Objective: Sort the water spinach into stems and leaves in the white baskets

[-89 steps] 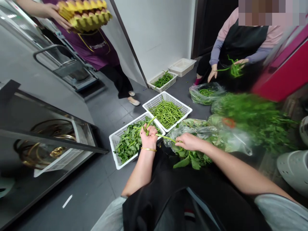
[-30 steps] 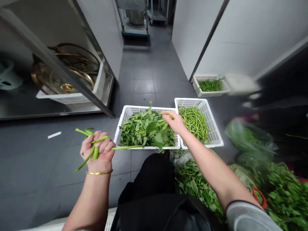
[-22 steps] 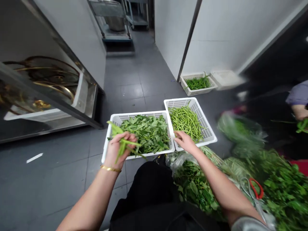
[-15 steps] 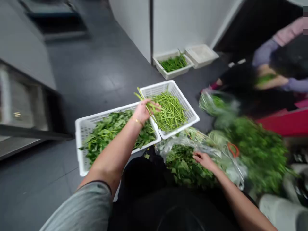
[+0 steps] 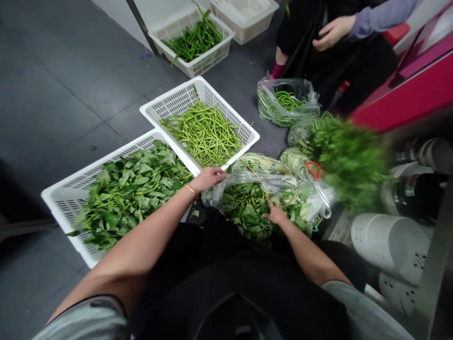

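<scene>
My left hand (image 5: 210, 178) is over the near corner of the stem basket, at the rim of a clear plastic bag (image 5: 244, 178). Its fingers are drawn together; what they hold, if anything, is hidden. My right hand (image 5: 276, 213) reaches into leafy greens (image 5: 247, 215) in that bag, forefinger stretched out and fingers apart. Cut green stems (image 5: 208, 134) fill part of one white basket (image 5: 152, 109). That basket's near edge overlaps a second white basket (image 5: 56, 191), heaped with picked leaves (image 5: 130, 189). Orange-handled scissors (image 5: 313, 171) lie on the plastic to the right.
Behind stands a basket of green peppers (image 5: 198, 42) beside a pale stacked tub (image 5: 244, 16). A co-worker's hand (image 5: 334, 33) is at the upper right, above a bag of green pods (image 5: 288, 100). White perforated buckets (image 5: 389, 241) stand right, near blurred bushy greens (image 5: 357, 160).
My left hand has let go of the stems it held over the baskets and come back toward the bag. My right hand's fingers have opened out. The view has swung right.
</scene>
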The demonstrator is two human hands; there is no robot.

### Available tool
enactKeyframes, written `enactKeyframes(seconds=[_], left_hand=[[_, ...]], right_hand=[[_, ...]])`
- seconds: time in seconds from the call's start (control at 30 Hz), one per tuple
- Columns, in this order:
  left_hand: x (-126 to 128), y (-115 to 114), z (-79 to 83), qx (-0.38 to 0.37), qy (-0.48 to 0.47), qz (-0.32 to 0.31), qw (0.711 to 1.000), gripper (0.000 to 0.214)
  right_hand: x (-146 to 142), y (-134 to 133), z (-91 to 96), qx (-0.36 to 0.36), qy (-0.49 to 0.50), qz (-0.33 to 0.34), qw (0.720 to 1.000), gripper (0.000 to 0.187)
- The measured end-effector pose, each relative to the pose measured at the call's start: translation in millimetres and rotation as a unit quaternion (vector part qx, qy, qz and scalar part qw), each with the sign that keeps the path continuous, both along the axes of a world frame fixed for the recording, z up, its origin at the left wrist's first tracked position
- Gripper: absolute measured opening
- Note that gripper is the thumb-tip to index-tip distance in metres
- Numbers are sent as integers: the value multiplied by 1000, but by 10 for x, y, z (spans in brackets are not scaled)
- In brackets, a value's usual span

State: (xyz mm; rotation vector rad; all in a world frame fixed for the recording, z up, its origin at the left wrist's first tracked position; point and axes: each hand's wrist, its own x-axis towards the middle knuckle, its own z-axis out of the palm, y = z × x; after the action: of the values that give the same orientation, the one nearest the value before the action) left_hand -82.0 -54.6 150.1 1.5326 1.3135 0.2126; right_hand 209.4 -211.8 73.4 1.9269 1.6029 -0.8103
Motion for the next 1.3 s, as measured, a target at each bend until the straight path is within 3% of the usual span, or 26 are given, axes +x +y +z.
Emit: enactKeyframes(seconds=[0.1,0.2,0.27,0.33,0.4,0.53,0.67,0.77,0.83,0.9,0.97,1.03,1.17,1.3], left_hand=[[279,-159,-217,75,166,-80,980,26],[492,-299,-472,104,254,-68,959,44],[577,-382,-635,129,296,-62,944,62],[615,-426,-778,152,352,-77,920,72],[619,-418,-893,142,389,-94,905,69],[598,-320,-1002,102,372,-132,913,52],[513,-235,-907,77,321,-156,931,25],[330,-174,-709,76,285,-149,944,16],[164,-140,-539,40,216,-112,969,10],[12,-124,-364,-64,42,10,997,4],[-82,-127,-200,-132,-109,133,976,8],[-98,-134,-60,-151,-181,196,952,13],[4,-111,116,-148,-198,197,949,22],[61,-71,133,-108,-167,217,956,29]], right_hand=[[-422,-344,-116,-76,50,44,995,78],[-625,-581,-102,-121,148,91,977,75],[-615,-598,-60,-139,216,104,961,68],[-531,-501,-32,-135,265,96,950,61],[-412,-311,-46,-94,273,63,955,51],[-166,239,-251,33,194,-64,978,28],[-20,817,-527,120,166,-172,963,28],[0,1120,-620,183,163,-191,951,38],[-20,1218,-627,208,164,-171,949,40],[-57,1250,-616,207,172,-135,954,35],[-97,1271,-613,191,179,-94,961,27],[-130,1355,-627,179,176,-56,966,27],[-192,1748,-681,187,125,-13,974,43],[-264,2033,-692,199,63,-3,978,43]])
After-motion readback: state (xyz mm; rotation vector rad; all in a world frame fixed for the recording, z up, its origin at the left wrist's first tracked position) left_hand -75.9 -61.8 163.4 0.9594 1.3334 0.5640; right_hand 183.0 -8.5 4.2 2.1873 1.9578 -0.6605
